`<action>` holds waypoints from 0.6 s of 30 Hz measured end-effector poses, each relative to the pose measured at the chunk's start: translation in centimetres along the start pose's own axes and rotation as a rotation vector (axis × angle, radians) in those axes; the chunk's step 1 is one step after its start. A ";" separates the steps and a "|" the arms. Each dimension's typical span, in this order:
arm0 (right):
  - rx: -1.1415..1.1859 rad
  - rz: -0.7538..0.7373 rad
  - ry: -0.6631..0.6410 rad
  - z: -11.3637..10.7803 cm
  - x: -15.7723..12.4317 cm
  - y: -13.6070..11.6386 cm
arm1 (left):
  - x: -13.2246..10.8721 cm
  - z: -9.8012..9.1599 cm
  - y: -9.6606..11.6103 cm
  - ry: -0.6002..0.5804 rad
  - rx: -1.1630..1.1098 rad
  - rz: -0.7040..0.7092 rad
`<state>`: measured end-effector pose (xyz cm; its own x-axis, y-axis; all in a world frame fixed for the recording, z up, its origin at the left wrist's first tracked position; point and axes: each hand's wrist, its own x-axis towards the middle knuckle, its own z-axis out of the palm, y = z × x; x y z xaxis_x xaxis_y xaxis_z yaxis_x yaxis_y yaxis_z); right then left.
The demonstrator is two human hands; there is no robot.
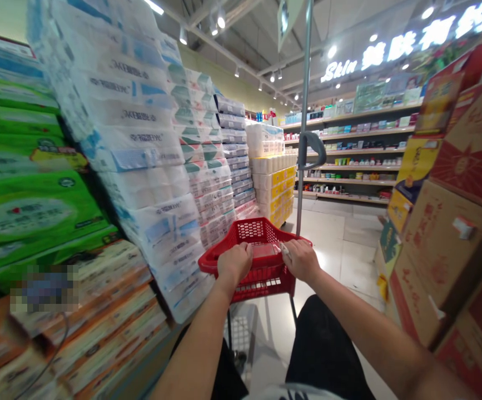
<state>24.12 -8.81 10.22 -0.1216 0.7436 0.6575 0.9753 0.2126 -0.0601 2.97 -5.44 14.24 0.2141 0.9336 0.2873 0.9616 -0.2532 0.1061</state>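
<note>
A red plastic shopping cart [261, 273] with a perforated basket stands right in front of me. My left hand [235, 263] is wrapped round the left part of its handle bar, fingers closed. On the right side of the same bar, my right hand [302, 260] grips with curled fingers; something small and whitish by its fingertips is too blurred to name. A tall grey pole [306, 83] rises beyond the cart's right side, with a grey loop-shaped handle [313, 151] on it. Inside the basket, a pale flat area shows between my hands, but I cannot make out what it is.
Stacked toilet-paper packs [140, 133] line the left, beside green tissue packs [28, 205]. Cardboard cartons [441, 244] are piled along the right. Pale floor tiles [328, 233] run between them toward shelves of small goods [357, 150] at the back.
</note>
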 end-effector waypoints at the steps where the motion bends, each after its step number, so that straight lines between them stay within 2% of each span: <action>1: 0.004 0.057 -0.056 -0.1 0.6 0.1 | 0.0 0.0 0.0 0.002 0.001 0.004; 4: 0.007 0.228 -0.370 -0.9 3.4 0.3 | -0.1 0.0 0.2 -0.005 0.009 0.005; 6: -0.006 0.238 -0.498 -1.3 4.5 0.4 | -0.2 -0.1 0.3 -0.019 0.014 -0.003; 8: -0.010 0.183 -0.434 -1.1 4.0 0.6 | -0.2 -0.2 0.2 -0.022 0.016 -0.005; 10: 0.025 0.062 -0.232 -0.6 2.1 1.1 | -0.2 -0.3 0.0 -0.017 0.019 0.004; 12: 0.094 -0.122 -0.017 0.1 -0.2 1.9 | -0.1 -0.2 -0.3 -0.005 0.023 0.017; 14: 0.149 -0.212 0.107 0.5 -1.5 2.7 | -0.1 -0.2 -0.4 0.005 0.023 0.019; 16: 0.167 -0.139 0.123 0.6 -1.4 3.3 | -0.2 -0.1 -0.3 -0.001 0.022 0.010; 18: 0.151 0.010 0.030 0.3 -0.1 3.7 | -0.2 -0.2 0.0 -0.013 0.023 -0.001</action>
<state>27.71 -7.90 9.75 -0.1045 0.7275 0.6781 0.9373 0.3000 -0.1774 2.92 -5.66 14.35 0.2155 0.9371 0.2747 0.9654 -0.2468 0.0845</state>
